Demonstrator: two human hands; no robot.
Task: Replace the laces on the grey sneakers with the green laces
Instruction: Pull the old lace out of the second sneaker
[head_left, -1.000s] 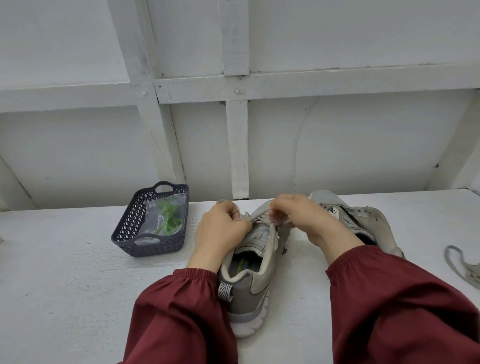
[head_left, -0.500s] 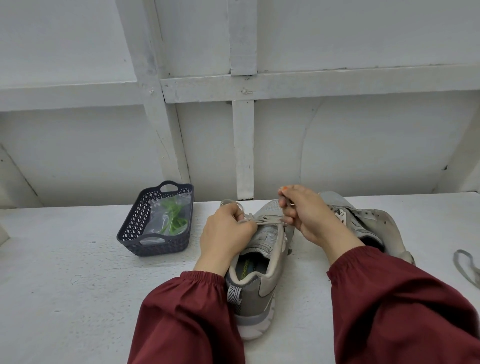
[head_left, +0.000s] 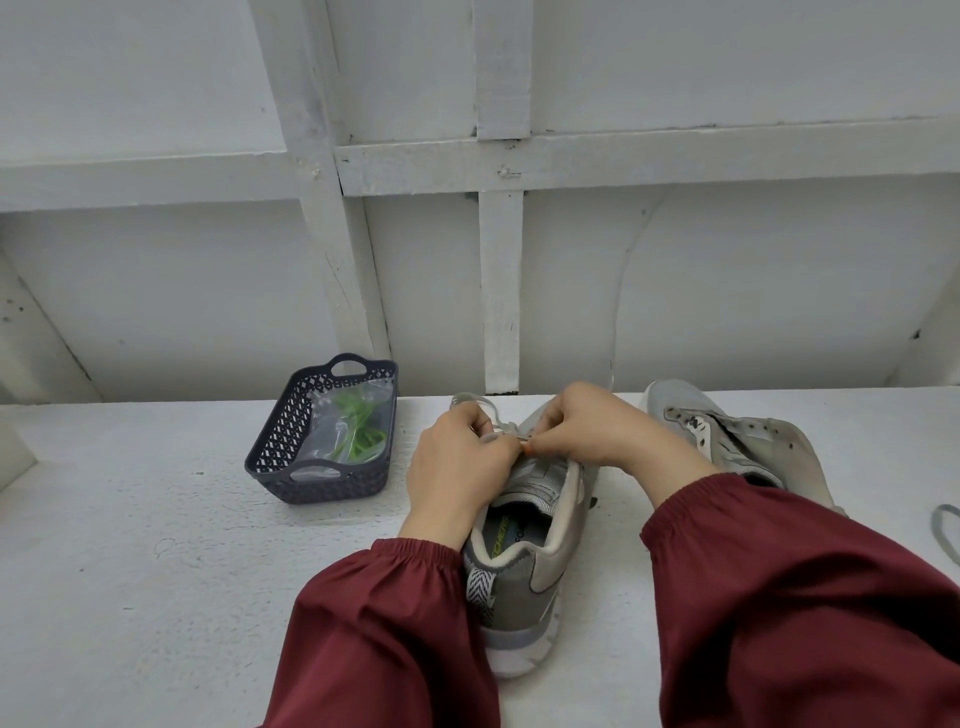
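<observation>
Grey sneaker (head_left: 537, 551) lies under both grips: left hand (head_left: 457, 470) and right hand (head_left: 597, 431) pinch its lace (head_left: 480, 401).

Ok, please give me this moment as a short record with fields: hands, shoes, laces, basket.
left hand: pinches the grey lace on the near sneaker
right hand: pinches the same lace
second sneaker: on the table, right of the first, no lace seen
green laces: bagged, in the basket
loose lace: on the table, far right
</observation>
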